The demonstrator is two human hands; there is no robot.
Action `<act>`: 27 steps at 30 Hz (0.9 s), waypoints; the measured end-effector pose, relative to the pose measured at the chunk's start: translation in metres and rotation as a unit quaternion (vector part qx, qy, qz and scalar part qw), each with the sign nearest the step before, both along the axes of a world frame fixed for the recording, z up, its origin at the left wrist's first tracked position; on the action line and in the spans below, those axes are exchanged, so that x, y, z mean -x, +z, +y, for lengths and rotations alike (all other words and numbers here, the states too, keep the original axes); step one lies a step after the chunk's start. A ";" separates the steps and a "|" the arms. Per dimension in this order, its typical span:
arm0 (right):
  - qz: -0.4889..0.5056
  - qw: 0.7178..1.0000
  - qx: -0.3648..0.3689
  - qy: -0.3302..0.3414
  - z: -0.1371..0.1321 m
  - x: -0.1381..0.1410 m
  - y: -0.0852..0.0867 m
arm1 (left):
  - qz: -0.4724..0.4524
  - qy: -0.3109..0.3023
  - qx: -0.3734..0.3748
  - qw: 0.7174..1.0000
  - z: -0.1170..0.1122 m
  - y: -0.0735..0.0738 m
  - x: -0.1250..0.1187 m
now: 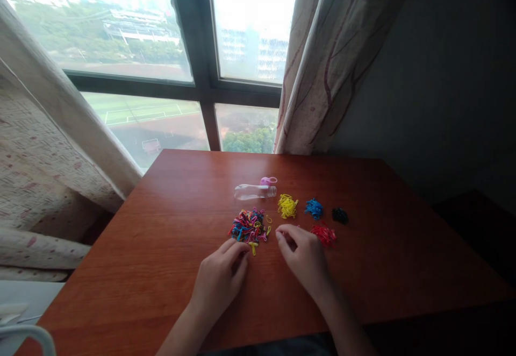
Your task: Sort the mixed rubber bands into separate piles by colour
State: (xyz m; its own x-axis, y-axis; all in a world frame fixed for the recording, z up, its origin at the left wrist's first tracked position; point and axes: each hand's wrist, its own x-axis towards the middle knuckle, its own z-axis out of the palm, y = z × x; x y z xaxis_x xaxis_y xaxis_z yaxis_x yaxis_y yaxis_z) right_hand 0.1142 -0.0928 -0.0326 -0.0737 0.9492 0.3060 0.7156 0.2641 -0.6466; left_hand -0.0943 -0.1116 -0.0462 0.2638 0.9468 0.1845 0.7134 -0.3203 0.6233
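A mixed pile of small coloured plastic pins, shaped like stitch markers, lies on the table. At its near edge is my left hand, thumb and fingertips pinched together beside a yellow pin. What those fingers hold, if anything, is hidden. To the right of the pile, my right hand is also closed in a pinch, its contents too small to make out. A red heap lies just beyond the right hand's knuckles. Sorted heaps of yellow pins, blue pins and black pins sit farther back.
Behind the mixed pile, a clear plastic bottle lies on its side, with a pink cap with a loop beyond it. The brown wooden table meets a window with curtains. A white object stands at lower left.
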 end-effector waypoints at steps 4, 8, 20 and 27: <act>0.014 0.999 0.023 0.029 -0.023 0.016 -0.016 | 0.016 0.026 0.009 0.999 0.001 -0.001 0.000; 0.014 0.999 0.029 0.022 -0.034 0.018 -0.029 | 0.069 0.029 0.019 0.997 0.001 -0.001 -0.003; -0.010 0.999 0.027 0.033 -0.036 0.018 -0.030 | 0.167 0.042 0.024 0.985 -0.001 0.004 -0.019; -0.019 0.999 0.022 0.037 -0.035 0.018 -0.025 | 0.151 0.026 -0.003 0.988 -0.001 -0.001 -0.015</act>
